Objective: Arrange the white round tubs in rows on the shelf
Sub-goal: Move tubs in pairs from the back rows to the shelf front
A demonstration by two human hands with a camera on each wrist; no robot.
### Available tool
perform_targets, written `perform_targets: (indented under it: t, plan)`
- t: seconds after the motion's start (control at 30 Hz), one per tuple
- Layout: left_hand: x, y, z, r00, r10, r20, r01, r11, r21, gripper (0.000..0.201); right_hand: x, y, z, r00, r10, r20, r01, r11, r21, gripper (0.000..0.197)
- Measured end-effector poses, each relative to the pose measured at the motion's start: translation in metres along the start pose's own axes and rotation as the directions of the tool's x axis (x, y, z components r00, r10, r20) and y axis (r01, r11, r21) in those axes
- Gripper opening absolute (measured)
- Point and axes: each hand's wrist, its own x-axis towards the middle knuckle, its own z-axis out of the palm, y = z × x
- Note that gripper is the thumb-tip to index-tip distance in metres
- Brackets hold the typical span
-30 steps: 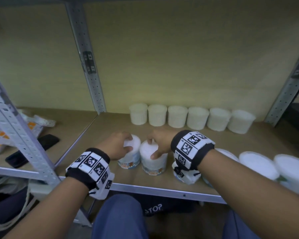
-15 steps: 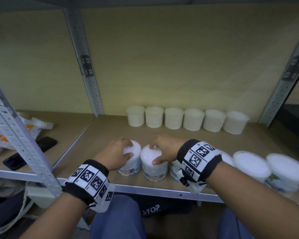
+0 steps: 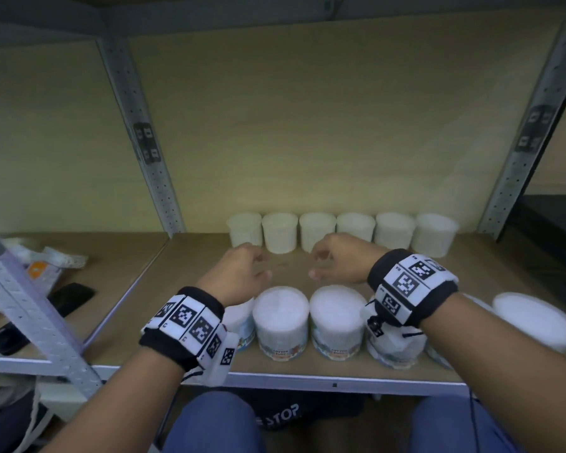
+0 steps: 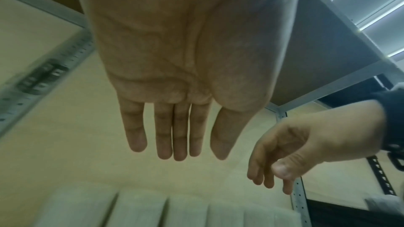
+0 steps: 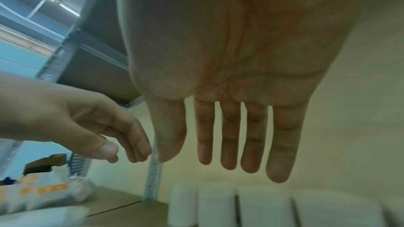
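**Two rows of tubs on the wooden shelf**

The shelf (image 3: pixel 193 289) is brown wood with a grey metal edge and grey posts. The wall behind is pale yellow. Six white tubs (image 3: pixel 317 231) stand in a row at the back. More tubs (image 3: pixel 281 317) stand along the front edge. The left hand (image 3: pixel 239 273) and right hand (image 3: pixel 339 261) hang above the shelf between the rows, fingers loose, holding nothing. A black phone (image 3: pixel 71 297) lies on the next shelf.

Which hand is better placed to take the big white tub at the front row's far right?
Right, probably. The right hand hovers open and empty on the side nearer the big white tub. The left hand, also open and empty, would have to cross over the front-row tubs.
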Motion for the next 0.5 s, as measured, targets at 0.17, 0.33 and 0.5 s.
perform_targets:
  t: [0.17, 0.33, 0.5]
  plan:
    - [0.042, 0.053, 0.001, 0.995, 0.096, -0.018, -0.096, 0.995, -0.001, 0.043, -0.007, 0.056, -0.027, 0.989, 0.119, -0.089, -0.123, 0.991, -0.050, 0.041]
    - [0.090, 0.105, 0.015, 0.983, 0.174, 0.052, -0.174, 0.985, 0.012, 0.044, -0.016, 0.110, -0.046, 0.967, 0.236, -0.092, -0.245, 0.965, -0.094, 0.043]
    - [0.135, 0.147, 0.043, 0.967, 0.216, 0.132, -0.223, 0.974, 0.040, 0.046, -0.018, 0.162, -0.063, 0.934, 0.340, -0.111, -0.351, 0.930, -0.106, 0.043]
